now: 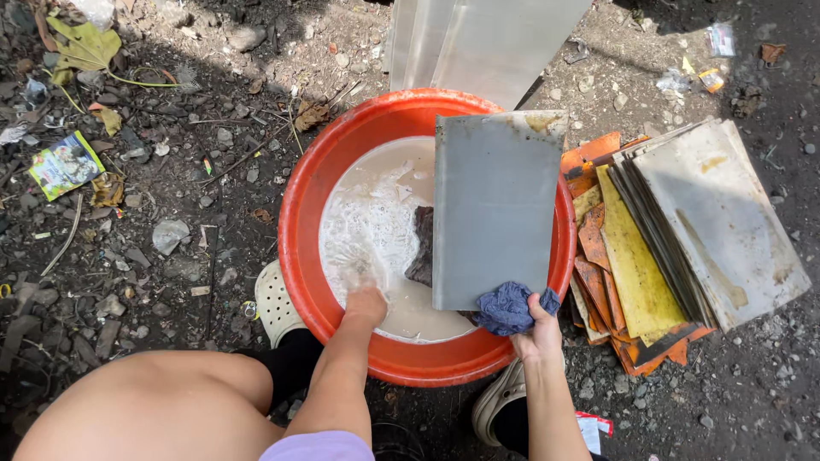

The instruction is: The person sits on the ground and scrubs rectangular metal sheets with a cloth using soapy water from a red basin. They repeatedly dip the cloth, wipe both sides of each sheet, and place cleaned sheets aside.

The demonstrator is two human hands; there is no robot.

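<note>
An orange basin point(301, 205) of milky, foamy water sits on the dirt in front of me. My left hand point(366, 300) is dipped into the water near the basin's front, its fingers hidden below the surface. My right hand point(540, 329) grips a blue cloth point(511, 307) against the near edge of a grey metal sheet point(494, 205) that lies tilted across the basin's right rim. A dark wet rag point(422, 248) lies in the water beside the sheet.
A stack of similar sheets point(717, 213), some yellow and orange-stained, lies on the ground to the right. More pale sheets point(478, 38) lean behind the basin. Stones, leaves and litter cover the dirt at left. My knee and pale clogs point(275, 300) are near the basin.
</note>
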